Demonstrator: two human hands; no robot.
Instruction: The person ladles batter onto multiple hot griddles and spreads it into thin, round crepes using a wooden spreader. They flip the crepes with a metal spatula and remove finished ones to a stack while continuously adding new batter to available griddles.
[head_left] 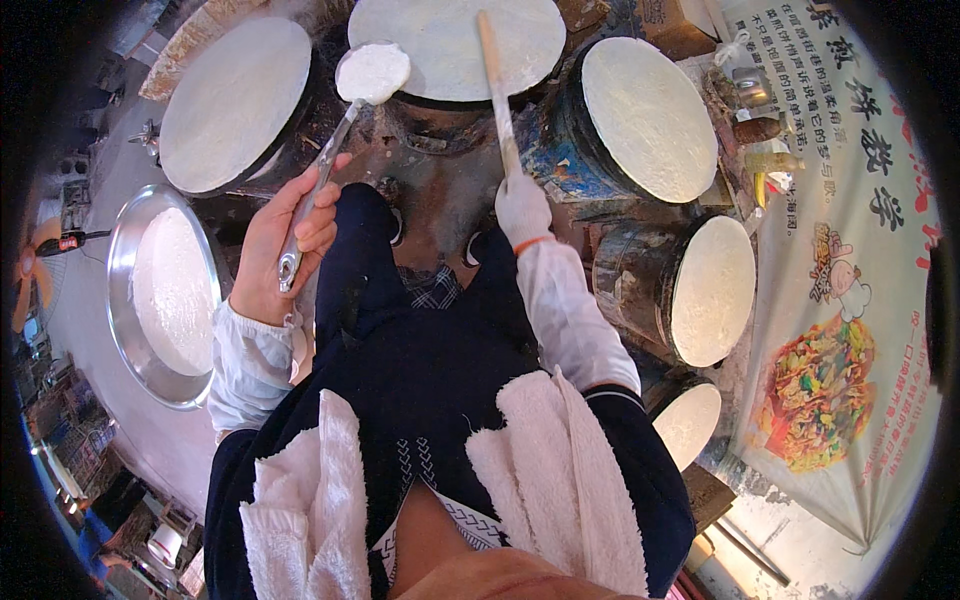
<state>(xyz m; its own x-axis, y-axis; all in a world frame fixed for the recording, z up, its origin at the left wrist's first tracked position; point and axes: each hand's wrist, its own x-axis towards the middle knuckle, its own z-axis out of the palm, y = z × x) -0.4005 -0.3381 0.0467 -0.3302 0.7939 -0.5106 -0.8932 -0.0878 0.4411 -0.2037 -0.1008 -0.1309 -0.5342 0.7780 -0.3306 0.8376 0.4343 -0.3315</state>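
Around your seat, five round griddles stand in an arc: a left griddle [235, 110], a centre griddle [435, 45], an upper right griddle [650, 120], a middle right griddle [713, 290] and a lower right griddle [690, 425]. A steel basin [122, 300] of white batter [172, 290] sits beside your left forearm. Small containers [752, 87] crowd the strip between the upper right griddle and a hanging banner [860, 270]; an orange-bladed fan [40, 260] stands at far left.

The banner bears dark and red characters, a cartoon figure and a food picture. Pale, thin layers cover the griddle tops; the bodies beneath are dark, stained drums [630, 265]. Fluffy white towels [560, 470] hang over your shoulders.

Your left hand [280, 245] is closed around the handle of a metal ladle [325, 165], its bowl heaped with batter and overlapping the centre griddle's near-left edge in view. Your right hand [524, 210], white-gloved, grips a slim wooden stick [496, 95] crossing the centre griddle; contact with the surface cannot be determined.
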